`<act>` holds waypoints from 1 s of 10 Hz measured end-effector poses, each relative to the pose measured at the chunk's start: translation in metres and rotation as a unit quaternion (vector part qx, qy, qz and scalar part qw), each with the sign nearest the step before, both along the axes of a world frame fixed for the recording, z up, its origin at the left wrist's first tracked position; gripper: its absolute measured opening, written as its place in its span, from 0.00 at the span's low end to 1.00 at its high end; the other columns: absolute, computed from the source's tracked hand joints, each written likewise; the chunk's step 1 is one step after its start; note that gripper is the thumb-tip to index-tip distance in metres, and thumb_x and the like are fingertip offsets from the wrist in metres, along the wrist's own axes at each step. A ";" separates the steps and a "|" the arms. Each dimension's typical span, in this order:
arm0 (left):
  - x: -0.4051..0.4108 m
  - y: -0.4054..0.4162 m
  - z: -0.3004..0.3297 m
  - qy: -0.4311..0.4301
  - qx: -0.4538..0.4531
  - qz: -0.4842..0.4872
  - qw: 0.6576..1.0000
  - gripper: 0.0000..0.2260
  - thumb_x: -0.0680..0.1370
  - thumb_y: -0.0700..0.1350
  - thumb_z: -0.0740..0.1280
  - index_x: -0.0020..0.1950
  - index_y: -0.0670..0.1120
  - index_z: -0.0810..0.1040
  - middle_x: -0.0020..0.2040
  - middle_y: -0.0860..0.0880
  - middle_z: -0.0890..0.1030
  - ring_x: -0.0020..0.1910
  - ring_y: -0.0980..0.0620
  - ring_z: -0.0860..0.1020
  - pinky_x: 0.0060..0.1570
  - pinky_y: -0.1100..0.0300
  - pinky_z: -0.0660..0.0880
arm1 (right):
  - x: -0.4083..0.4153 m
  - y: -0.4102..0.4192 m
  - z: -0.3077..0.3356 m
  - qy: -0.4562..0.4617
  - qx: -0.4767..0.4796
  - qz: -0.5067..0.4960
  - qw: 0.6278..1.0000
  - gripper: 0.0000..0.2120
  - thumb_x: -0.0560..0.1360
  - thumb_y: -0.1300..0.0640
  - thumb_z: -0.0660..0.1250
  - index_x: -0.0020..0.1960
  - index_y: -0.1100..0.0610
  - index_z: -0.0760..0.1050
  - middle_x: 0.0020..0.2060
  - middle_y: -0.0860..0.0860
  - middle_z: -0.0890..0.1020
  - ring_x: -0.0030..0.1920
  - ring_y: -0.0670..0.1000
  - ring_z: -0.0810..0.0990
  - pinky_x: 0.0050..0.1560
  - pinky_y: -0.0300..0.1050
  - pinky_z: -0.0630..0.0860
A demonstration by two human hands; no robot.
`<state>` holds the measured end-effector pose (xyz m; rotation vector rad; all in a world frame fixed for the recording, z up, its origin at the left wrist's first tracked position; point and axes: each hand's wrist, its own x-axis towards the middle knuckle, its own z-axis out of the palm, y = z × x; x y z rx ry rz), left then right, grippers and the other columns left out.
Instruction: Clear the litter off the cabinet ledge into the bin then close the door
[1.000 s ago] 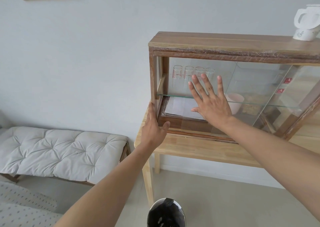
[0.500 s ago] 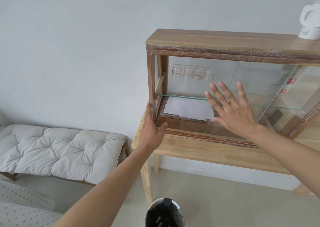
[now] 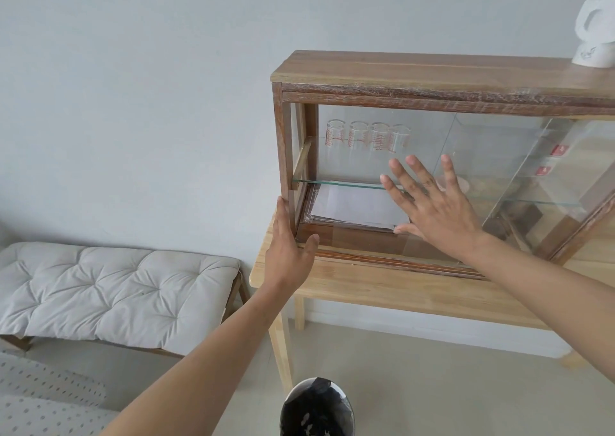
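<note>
A wooden cabinet (image 3: 432, 72) with sliding glass doors (image 3: 492, 169) stands on a light wooden table (image 3: 399, 286). My right hand (image 3: 436, 212) lies flat on the front glass with its fingers spread, holding nothing. My left hand (image 3: 288, 242) presses flat against the cabinet's left front corner post, thumb on the lower ledge (image 3: 366, 252). I see no litter on that ledge. A bin with a black liner (image 3: 316, 409) stands on the floor below, at the bottom edge of the view.
Inside the cabinet are several measuring glasses (image 3: 366, 136) on a glass shelf and white paper sheets (image 3: 352, 204) on its floor. A white jug (image 3: 595, 32) stands on top at the right. A cushioned bench (image 3: 116, 289) stands to the left of the table.
My right hand has slid to the right across the glass, then eased slightly back. My left hand stays at the corner post.
</note>
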<state>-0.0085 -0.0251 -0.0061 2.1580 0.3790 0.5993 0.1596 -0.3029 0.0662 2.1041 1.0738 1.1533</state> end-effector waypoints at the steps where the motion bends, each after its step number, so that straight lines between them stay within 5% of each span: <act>1: 0.000 0.000 0.000 -0.001 0.000 0.000 1.000 0.44 0.82 0.54 0.68 0.83 0.63 0.36 0.85 0.60 0.50 0.82 0.51 0.60 0.71 0.49 0.67 | -0.004 0.022 0.000 -0.001 -0.002 0.004 1.000 0.64 0.69 0.28 0.74 0.89 0.55 0.44 0.88 0.58 0.44 0.87 0.62 0.44 0.81 0.76 0.37; 3: -0.002 0.003 0.003 -0.001 -0.005 -0.013 1.000 0.44 0.81 0.54 0.69 0.83 0.63 0.36 0.85 0.60 0.50 0.82 0.53 0.58 0.73 0.50 0.65 | -0.013 0.075 -0.001 0.013 0.010 0.032 0.999 0.66 0.69 0.28 0.75 0.89 0.55 0.42 0.89 0.57 0.42 0.87 0.61 0.36 0.82 0.73 0.34; 6: -0.005 0.007 0.005 0.013 0.000 -0.029 0.999 0.45 0.81 0.52 0.69 0.83 0.61 0.37 0.85 0.59 0.50 0.81 0.54 0.59 0.68 0.59 0.63 | -0.022 0.093 0.000 0.029 0.017 0.024 0.999 0.65 0.70 0.28 0.74 0.89 0.56 0.41 0.89 0.58 0.42 0.88 0.62 0.42 0.81 0.75 0.33; 8: -0.012 0.007 0.032 0.148 0.145 0.007 0.978 0.44 0.82 0.53 0.67 0.84 0.53 0.35 0.84 0.48 0.60 0.75 0.39 0.69 0.65 0.40 0.72 | -0.050 0.091 0.020 0.083 0.008 0.014 0.996 0.54 0.77 0.36 0.71 0.89 0.56 0.45 0.88 0.60 0.41 0.88 0.64 0.41 0.82 0.78 0.39; 10: -0.023 0.002 0.088 0.239 0.290 0.028 0.926 0.38 0.82 0.54 0.65 0.84 0.45 0.47 0.83 0.42 0.57 0.81 0.37 0.57 0.70 0.40 0.66 | -0.091 0.066 0.045 0.232 0.034 -0.035 0.971 0.42 0.84 0.45 0.65 0.89 0.54 0.47 0.89 0.55 0.41 0.88 0.59 0.40 0.85 0.69 0.47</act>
